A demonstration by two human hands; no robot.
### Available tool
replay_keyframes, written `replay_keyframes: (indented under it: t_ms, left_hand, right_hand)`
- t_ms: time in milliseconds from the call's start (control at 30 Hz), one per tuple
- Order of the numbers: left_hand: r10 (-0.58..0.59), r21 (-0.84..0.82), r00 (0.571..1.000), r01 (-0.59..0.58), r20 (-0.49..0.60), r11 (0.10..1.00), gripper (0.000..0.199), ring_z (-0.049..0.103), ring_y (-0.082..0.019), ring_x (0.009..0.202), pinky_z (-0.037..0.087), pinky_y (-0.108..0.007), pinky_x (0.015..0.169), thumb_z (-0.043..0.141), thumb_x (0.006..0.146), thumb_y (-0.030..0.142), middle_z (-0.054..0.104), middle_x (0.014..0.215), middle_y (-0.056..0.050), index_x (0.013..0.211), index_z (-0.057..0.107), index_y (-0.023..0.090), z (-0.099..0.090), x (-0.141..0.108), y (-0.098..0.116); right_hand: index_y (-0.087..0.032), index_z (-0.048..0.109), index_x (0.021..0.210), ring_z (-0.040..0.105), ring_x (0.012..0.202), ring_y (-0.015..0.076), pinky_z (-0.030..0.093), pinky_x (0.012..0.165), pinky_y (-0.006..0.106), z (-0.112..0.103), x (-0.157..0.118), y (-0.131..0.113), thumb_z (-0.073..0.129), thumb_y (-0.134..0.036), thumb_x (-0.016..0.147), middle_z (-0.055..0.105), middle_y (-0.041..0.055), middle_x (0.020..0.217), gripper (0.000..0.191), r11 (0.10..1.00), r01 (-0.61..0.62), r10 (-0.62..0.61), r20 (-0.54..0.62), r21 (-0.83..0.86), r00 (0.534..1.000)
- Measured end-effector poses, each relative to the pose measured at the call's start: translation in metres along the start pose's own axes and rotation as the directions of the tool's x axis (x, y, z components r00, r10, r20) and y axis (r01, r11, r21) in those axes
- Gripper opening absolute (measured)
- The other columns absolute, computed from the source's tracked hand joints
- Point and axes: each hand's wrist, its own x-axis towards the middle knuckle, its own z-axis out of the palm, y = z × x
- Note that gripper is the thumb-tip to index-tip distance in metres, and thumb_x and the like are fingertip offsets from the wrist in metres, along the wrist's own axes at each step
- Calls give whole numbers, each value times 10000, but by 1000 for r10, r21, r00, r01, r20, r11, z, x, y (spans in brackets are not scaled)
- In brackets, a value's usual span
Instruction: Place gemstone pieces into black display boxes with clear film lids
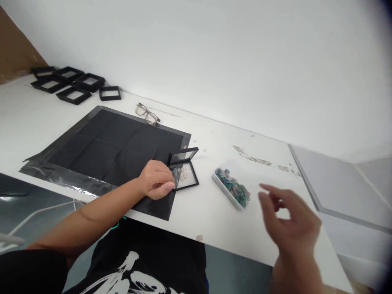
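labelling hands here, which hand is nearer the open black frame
Left. The left hand is at the left edge of the open frame; the right hand is away beyond the small box.

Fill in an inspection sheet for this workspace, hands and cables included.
Surface: white table with a black sheet lying on it; patchy marks toward the wall.
Job's things: hinged black frame standing open, small pale pieces inside; container of mostly blue-green pieces.
Clutter: glasses, several black frames at far left, loose piece near the front edge.
Hands: left hand curled at the open frame, grip hidden; right hand raised beside the container, blurred, contents unclear.
Cables: white cord or tube below the table; cannot tell which.
Surroundings: white wall behind.
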Motion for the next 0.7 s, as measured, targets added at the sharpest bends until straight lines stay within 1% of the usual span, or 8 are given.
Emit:
replay_keyframes:
  t_ms: [33, 133, 267, 400, 467, 533, 600, 700]
  left_hand:
    - [7, 6, 1000, -7, 3, 1000, 369, 464, -97, 405, 341, -263, 461, 433, 974, 288, 539, 480, 22, 660, 599, 189, 0, 0, 0]
    - [24, 43, 1000, -24, 14, 999, 361, 460, -99, 404, 345, -266, 470, 442, 963, 284, 526, 474, 21, 659, 613, 192, -5, 2, 0]
    - [10, 102, 1000, -7, -29, 995, 374, 452, -103, 401, 339, -271, 473, 450, 957, 293, 511, 466, 12, 652, 643, 197, -14, 1, 3]
    - [-18, 118, 994, 30, -104, 993, 472, 396, -105, 365, 303, -278, 449, 346, 987, 254, 428, 417, 15, 612, 627, 196, -10, 3, 18]
    - [-8, 112, 999, 13, -45, 994, 446, 405, -106, 383, 319, -284, 457, 370, 983, 257, 462, 437, 14, 630, 634, 198, 2, 10, 30]
    - [21, 105, 998, -27, 58, 994, 319, 445, -108, 429, 344, -284, 470, 486, 945, 264, 524, 485, 20, 690, 667, 201, 21, 20, 39]
    - [94, 135, 980, -119, 175, 984, 198, 498, -111, 489, 362, -277, 479, 597, 896, 268, 581, 531, 28, 730, 682, 203, 43, 30, 46]
    - [133, 184, 956, -184, 261, 965, 141, 643, -138, 718, 490, -292, 682, 651, 883, 304, 701, 683, 32, 773, 694, 228, 80, 41, 53]
  right_hand:
    - [-267, 763, 1052, 560, 654, 169, 482, 591, 320, -5, 2, 19, 705, -389, 881, 636, 16, 786, 217, 986, -169, 169, -5, 11, 986]
    - [-245, 732, 1139, 637, 829, 223, 540, 636, 350, -2, 3, 68, 656, -481, 886, 666, 54, 914, 355, 941, -334, 333, 14, 54, 943]
    - [-224, 702, 1180, 664, 881, 234, 579, 666, 376, 23, -2, 102, 595, -535, 917, 692, 80, 996, 421, 885, -435, 435, 37, 168, 900]
    - [-226, 715, 1157, 683, 845, 212, 578, 716, 372, 37, -8, 108, 584, -553, 931, 715, 66, 962, 418, 850, -454, 441, 112, 267, 891]
    - [-238, 731, 1136, 690, 828, 207, 570, 722, 360, 38, -10, 107, 615, -546, 922, 727, 55, 928, 392, 841, -457, 427, 163, 289, 889]
    - [-237, 740, 1113, 696, 813, 206, 562, 717, 349, 38, -11, 104, 644, -542, 910, 730, 48, 874, 379, 835, -458, 414, 200, 306, 888]
    - [-225, 730, 1122, 700, 804, 205, 558, 704, 336, 41, -12, 100, 653, -546, 905, 729, 49, 852, 395, 827, -456, 401, 223, 329, 889]
    - [-215, 614, 1310, 694, 765, 194, 556, 647, 316, 47, -14, 95, 574, -565, 950, 725, 48, 874, 504, 808, -452, 382, 247, 379, 891]
